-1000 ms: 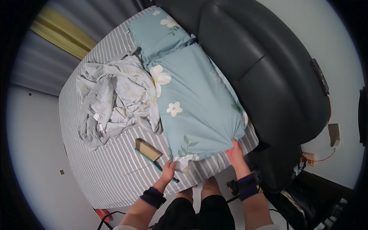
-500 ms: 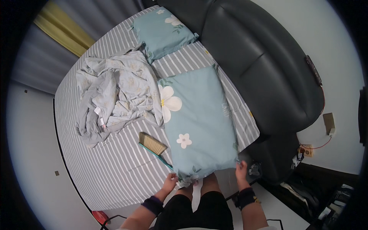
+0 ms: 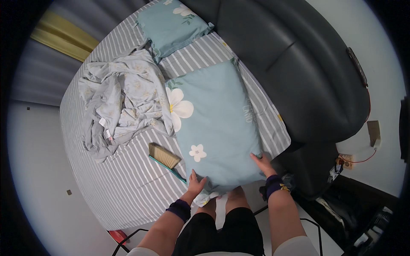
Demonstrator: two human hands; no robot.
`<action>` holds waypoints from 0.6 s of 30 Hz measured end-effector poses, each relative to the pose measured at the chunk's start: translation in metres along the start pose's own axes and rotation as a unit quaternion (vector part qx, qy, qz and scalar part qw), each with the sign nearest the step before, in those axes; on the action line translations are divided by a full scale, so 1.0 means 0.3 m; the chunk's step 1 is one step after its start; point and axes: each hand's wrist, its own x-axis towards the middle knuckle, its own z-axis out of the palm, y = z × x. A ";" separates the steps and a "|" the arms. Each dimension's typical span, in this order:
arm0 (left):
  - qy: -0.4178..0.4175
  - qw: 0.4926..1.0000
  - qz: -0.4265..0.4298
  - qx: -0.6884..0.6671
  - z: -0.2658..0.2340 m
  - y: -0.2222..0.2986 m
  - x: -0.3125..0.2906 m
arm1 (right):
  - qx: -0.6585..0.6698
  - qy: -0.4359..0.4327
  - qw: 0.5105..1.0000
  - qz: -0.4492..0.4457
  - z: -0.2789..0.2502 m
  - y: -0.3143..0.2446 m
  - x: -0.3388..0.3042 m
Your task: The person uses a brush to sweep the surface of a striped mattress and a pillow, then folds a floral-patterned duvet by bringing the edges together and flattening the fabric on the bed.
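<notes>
A large light blue pillow with white flowers lies on the bed, its near end hanging slightly over the edge by my legs. At its near left corner, my left hand grips the side, thumb on top and index finger stretched forward. My right hand holds the opposite side, thumb on the upper face and the other fingers hidden beneath. A bed brush with pale bristles and a teal handle rests just left of the pillow, its handle end near my left hand.
A crumpled grey patterned blanket covers part of the striped bed sheet. Farther off lies a second blue pillow. The black padded headboard curves along the right. A wall socket with a red cable is beyond it.
Both hands have moved forward from the pillow's near corners to grip its sides. A loose white strip hanging between my legs is less visible. The whole view has shifted slightly.
</notes>
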 end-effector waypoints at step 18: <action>-0.003 0.953 0.160 -0.258 -0.388 0.561 -0.169 | -0.103 -0.243 0.848 -0.460 0.269 -0.600 -0.485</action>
